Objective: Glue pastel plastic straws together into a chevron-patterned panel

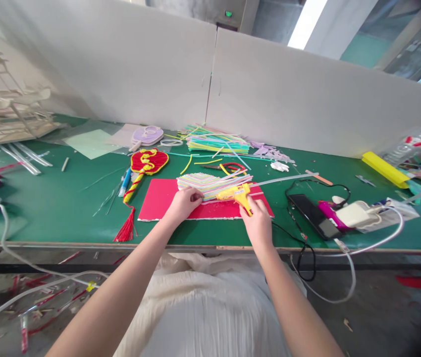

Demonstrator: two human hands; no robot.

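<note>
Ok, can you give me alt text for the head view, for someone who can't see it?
The right hand holds a yellow glue gun at pastel strips on a red board, the left hand at their near edge. A tasselled red fan lies to the left on the green table.

The person wears a loose, off-white garment [199,307] with a slightly creamy cast. Fine crinkles run lengthwise down its front, close-set like narrow pleats, and the cloth bunches into soft, rounded folds at its far end. Shading turns it warmer and more beige toward the left side and paler, faintly grey, in the middle. The left forearm [132,277] and right forearm [288,292] are bare and slim, tapering to narrow wrists. The left hand [185,202] and right hand [258,222] are bare too.
</note>
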